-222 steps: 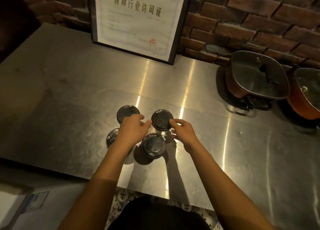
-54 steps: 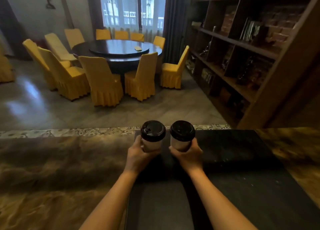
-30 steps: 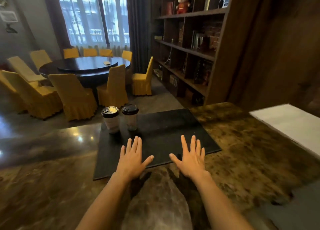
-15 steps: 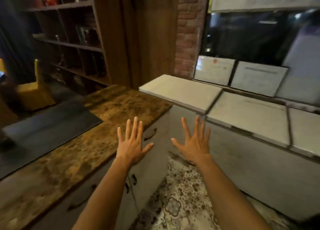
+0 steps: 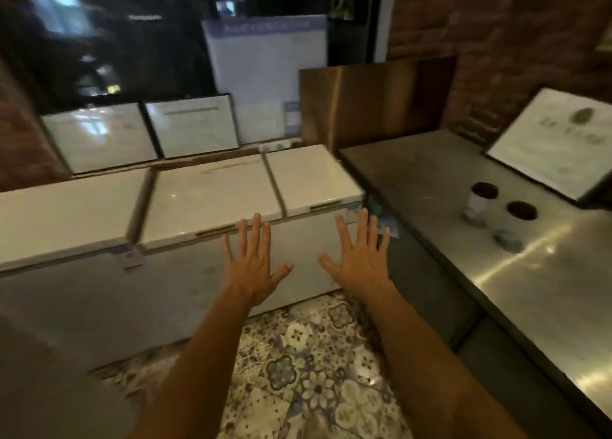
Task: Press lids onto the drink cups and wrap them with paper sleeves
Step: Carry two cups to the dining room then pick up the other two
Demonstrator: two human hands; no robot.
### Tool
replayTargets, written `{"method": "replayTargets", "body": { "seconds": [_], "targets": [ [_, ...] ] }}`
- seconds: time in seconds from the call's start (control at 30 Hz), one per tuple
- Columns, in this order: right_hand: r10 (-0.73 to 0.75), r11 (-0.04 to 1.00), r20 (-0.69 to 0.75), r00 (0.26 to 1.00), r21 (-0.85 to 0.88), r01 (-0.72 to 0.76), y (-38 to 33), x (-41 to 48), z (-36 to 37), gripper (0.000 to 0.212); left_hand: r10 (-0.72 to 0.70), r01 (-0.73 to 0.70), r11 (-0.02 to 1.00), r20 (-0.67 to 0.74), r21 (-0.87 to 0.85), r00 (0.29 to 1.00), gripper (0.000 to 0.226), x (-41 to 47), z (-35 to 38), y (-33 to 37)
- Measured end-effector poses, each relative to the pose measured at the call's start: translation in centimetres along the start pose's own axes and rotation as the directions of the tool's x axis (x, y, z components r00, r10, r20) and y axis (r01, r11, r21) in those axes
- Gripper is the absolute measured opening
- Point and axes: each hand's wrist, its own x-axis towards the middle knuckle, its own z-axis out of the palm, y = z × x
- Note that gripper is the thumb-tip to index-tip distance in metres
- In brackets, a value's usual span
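We hold our left hand (image 5: 253, 266) and right hand (image 5: 359, 259) out empty, fingers spread, over the patterned floor (image 5: 308, 372) before white chest freezers (image 5: 205, 193). Two lidded cups (image 5: 482, 201) stand well to the right on the steel counter (image 5: 546, 273), near a framed certificate (image 5: 553, 143). Blur hides any sleeves.

Steel counter (image 5: 516, 273), at 3 o'clock: bare, shiny metal top with streaks of glare. On it, two white cups with dark lids, standing upright and near each other: the far cup (image 5: 479, 200) at 2 o'clock, the near cup (image 5: 516, 223) just to its 4 o'clock. A framed document (image 5: 556, 147) stands tilted at the counter's back edge, at 1 o'clock from the cups. View blurred.
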Motion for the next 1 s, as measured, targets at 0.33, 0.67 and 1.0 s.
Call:
{"method": "replayTargets", "body": {
  "seconds": [0.33, 0.67, 1.0],
  "targets": [
    [0.481, 0.862, -0.093, 0.872, -0.131, -0.490, 20.6, 5.8, -2.9, 0.091, 0.432, -0.432, 0.896, -0.021, -0.108, 0.902, 0.101, 19.6, 2.2, 20.6],
    [0.677, 0.721, -0.121, 0.726, -0.090, -0.687, 31.7, 9.9, -2.0, 0.088, 0.646, -0.629, 0.757, 0.057, -0.177, 0.761, 0.101, 30.2, 6.2, 33.0],
    [0.849, 0.523, -0.008, 0.528, 0.149, -0.839, 48.2, 13.7, 4.9, 0.095, 0.668, -0.618, 0.743, 0.217, -0.257, 0.712, 0.108, 39.3, 14.8, 48.0]
  ]
}}
